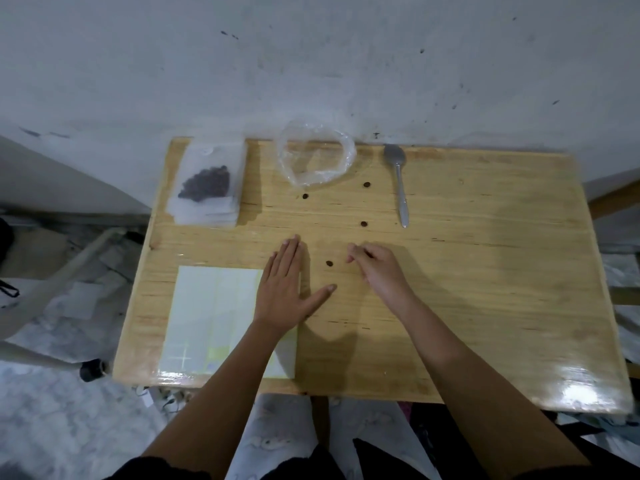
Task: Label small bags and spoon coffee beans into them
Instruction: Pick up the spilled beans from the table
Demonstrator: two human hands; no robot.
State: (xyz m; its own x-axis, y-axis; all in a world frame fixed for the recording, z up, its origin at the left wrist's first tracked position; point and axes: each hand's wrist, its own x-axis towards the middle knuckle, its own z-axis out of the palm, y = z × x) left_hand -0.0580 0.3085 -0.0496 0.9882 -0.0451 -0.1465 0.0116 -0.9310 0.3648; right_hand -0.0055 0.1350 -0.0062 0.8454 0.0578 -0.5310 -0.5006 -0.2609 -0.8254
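I am judging this as tidying up: loose coffee beans (328, 263) are lying on the counter (485, 271), nearer me than the spoon (398, 181). My left hand (287, 289) is resting flat and spread; my right hand (374, 266) is curling its fingertips together, perhaps pinching a bean, though I cannot tell. The filled bag (207, 183) is sitting left of the spoon, past the empty clear bag (317, 157). Next I am expecting to pick up the nearest bean.
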